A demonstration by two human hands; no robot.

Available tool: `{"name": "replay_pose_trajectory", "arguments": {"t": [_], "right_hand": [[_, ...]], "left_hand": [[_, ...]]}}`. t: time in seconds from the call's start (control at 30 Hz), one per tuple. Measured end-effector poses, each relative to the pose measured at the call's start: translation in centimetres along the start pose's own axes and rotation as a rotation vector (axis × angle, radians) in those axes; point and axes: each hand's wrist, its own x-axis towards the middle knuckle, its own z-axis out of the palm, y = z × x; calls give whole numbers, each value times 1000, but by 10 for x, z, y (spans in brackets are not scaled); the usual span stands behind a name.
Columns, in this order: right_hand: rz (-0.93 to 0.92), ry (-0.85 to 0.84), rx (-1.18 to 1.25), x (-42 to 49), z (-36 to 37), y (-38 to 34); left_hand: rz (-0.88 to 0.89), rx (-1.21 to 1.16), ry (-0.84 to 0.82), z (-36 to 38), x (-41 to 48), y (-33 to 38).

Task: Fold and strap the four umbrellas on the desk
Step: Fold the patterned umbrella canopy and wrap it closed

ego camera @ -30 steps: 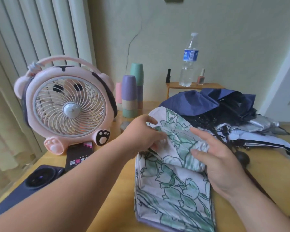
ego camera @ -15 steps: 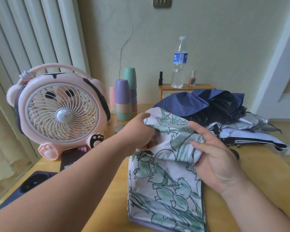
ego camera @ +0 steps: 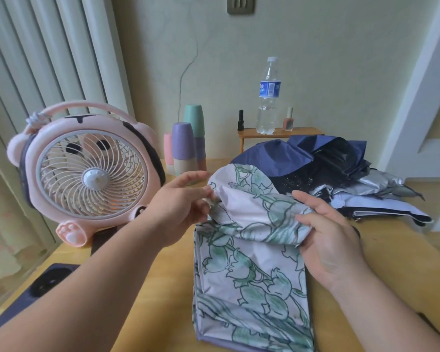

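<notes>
A white umbrella with green flower print [ego camera: 249,262] lies collapsed along the wooden desk [ego camera: 160,295], its canopy bunched up at the far end. My left hand [ego camera: 181,209] pinches the left edge of that raised cloth between thumb and fingers. My right hand [ego camera: 328,237] grips the right side of the same fold. Behind lie a dark navy umbrella [ego camera: 302,158] and a silver-and-white umbrella [ego camera: 381,199], both loose and unstrapped, piled together at the back right.
A pink desk fan [ego camera: 87,174] stands at the left. Stacked pastel cups [ego camera: 186,148] sit behind my left hand. A small wooden shelf [ego camera: 280,133] holds a water bottle [ego camera: 268,97] and nail polish. A dark device [ego camera: 48,283] lies near the desk's left edge.
The view has tilted down slightly. My left hand has loosened from a full grasp to a fingertip pinch on the flowered cloth, which is lifted and spread wider between both hands.
</notes>
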Motion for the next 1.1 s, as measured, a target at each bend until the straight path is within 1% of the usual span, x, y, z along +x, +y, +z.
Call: {"name": "replay_pose_trajectory", "arguments": {"t": [0.07, 0.13, 0.17, 0.23, 0.27, 0.3, 0.33, 0.4, 0.47, 0.53, 0.6, 0.67, 0.7, 0.77, 0.83, 0.87, 0.9, 0.97, 1.03, 1.07, 1.1], "right_hand": [[15, -45, -7, -2, 1, -1], [13, -88, -39, -5, 2, -1], [5, -107, -55, -7, 3, -1], [-13, -134, -74, -9, 6, -1], [-15, -140, -74, -10, 7, -2], [-13, -141, -64, -10, 7, -3], [-9, -139, -50, -10, 7, -4], [-7, -135, -25, -9, 6, -5], [-12, -133, -22, -8, 5, -5], [-22, -124, -27, -6, 4, -3], [-35, -82, -33, -4, 2, -2], [-53, -21, -30, -1, 0, -1], [-58, 0, -24, 1, -1, 0], [-60, 18, -16, 1, -2, 1], [-67, 26, -23, 1, -2, 0], [-73, 24, -30, 1, -2, 0], [-82, 14, -39, 1, -2, 0], [-107, -24, -85, 0, -2, 0], [-130, -64, -159, -1, -1, 1], [-140, -77, -183, -3, -1, 1], [-148, -81, -192, -3, 0, 2]], "left_hand": [[47, 236, -46, -1, -6, -3], [137, 537, -83, -1, -9, -6], [196, 710, -59, 0, -9, -7], [317, 1038, 53, 4, -6, -8], [349, 1131, 111, 7, -5, -8], [359, 1162, 154, 8, -4, -8], [352, 1152, 174, 9, -3, -8], [340, 1125, 156, 9, -3, -8], [374, 1110, 108, 10, -2, -9], [432, 1012, 89, 12, -2, -12], [454, 752, 102, 12, -3, -14], [418, 388, 127, 9, -4, -16], [395, 246, 134, 7, -5, -17], [337, 18, 92, 4, -9, -22], [226, -165, 2, 1, -15, -26], [175, -174, -27, 0, -18, -25], [144, -97, -33, 1, -22, -24], [131, 179, -6, 5, -26, -21], [185, 347, 83, 12, -26, -18], [223, 356, 131, 14, -25, -17], [253, 315, 170, 15, -24, -17]]}}
